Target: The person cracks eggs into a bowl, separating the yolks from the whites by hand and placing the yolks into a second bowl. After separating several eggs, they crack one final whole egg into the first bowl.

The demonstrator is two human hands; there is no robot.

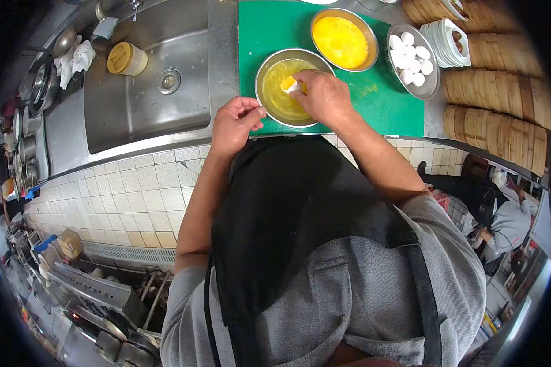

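Note:
My right hand [326, 98] is over a steel bowl [261, 85] of clear, yellowish egg white [275, 101]. Its fingers pinch a half eggshell [295, 86] with an orange-yellow yolk in it. Just left of the same bowl is my left hand [239, 120], its fingers curled in and the thumb tip right at the rim; what it holds, if anything, is hidden. A second steel bowl [375, 49], full of bright yellow yolks [343, 41], stands behind and to the right. Both bowls rest on a green cutting board [386, 119].
A bowl of white eggs [415, 59] stands right of the board, beside stacked white dishes [444, 43] and bamboo steamers [496, 92]. To the left is a sink [159, 116] holding a yellow-lidded tub [127, 59]. Another person [508, 220] is at far right; a stove [98, 287] stands behind me.

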